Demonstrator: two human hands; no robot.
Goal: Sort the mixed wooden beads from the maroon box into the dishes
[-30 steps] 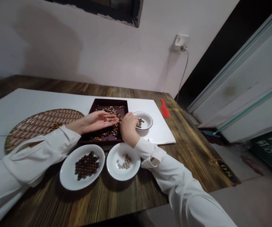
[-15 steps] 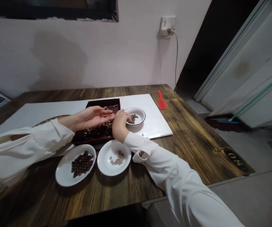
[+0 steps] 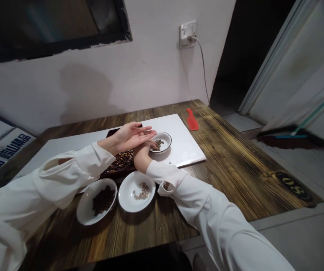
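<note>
My left hand is open, palm turned up and fingers stretched toward the back bowl; any small bead in the palm is too small to make out. Just below it is my right hand, by the left rim of a white dark-edged bowl with brownish beads. My left hand covers most of the right fingers. Under both hands lies a dark red tray, partly hidden, with many mixed beads. Nearer me stand a white bowl with pale beads and another with dark brown beads.
Tray and back bowl rest on a white board on the wooden table. A red comb lies right of the board. A plugged-in cable hangs down the wall. At the left is a printed box.
My left hand has moved right, over my right hand and toward the back bowl. My right hand has stayed near that bowl's rim. The camera view has tilted and shifted.
</note>
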